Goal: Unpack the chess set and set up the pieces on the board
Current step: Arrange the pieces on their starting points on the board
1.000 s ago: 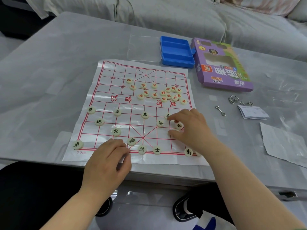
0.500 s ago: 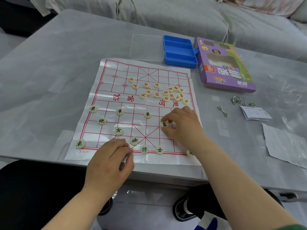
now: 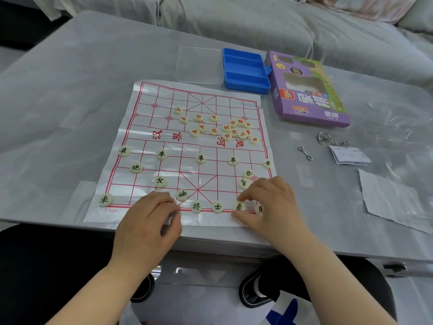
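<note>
A white plastic Chinese chess board sheet with red lines lies on the grey table. Several black-lettered round pieces stand on its near half, such as the corner piece and the general. Several red-lettered pieces lie in a loose cluster on the far half. My right hand pinches a black-lettered piece on the near row between thumb and forefinger. My left hand rests at the board's near edge with fingers curled, holding nothing that shows.
An empty blue tray and its clear lid sit beyond the board. A purple game box lies at the right. Metal ring puzzles, a folded leaflet and a paper scrap lie further right. The table's near edge is close.
My right hand has drawn back from the board's middle to the near row, bringing a black piece with it. The left hand has stayed put.
</note>
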Available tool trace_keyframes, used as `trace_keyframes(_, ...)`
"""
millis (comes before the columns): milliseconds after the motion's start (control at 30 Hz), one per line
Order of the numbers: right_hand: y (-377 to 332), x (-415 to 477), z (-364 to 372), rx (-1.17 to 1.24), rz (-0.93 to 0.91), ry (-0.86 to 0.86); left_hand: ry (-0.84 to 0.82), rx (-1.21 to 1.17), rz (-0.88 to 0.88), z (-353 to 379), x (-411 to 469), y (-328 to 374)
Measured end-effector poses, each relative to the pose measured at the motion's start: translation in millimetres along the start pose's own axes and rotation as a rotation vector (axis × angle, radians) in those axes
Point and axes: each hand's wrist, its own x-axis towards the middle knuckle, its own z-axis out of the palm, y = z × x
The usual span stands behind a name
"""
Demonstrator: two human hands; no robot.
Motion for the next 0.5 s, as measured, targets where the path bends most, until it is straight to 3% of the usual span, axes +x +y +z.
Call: trace_keyframes(500,-1.5,-3.8,8.5,-0.105,0.023,0.027,-0.001,0.006,-0.012,-0.5,-0.7,0.6)
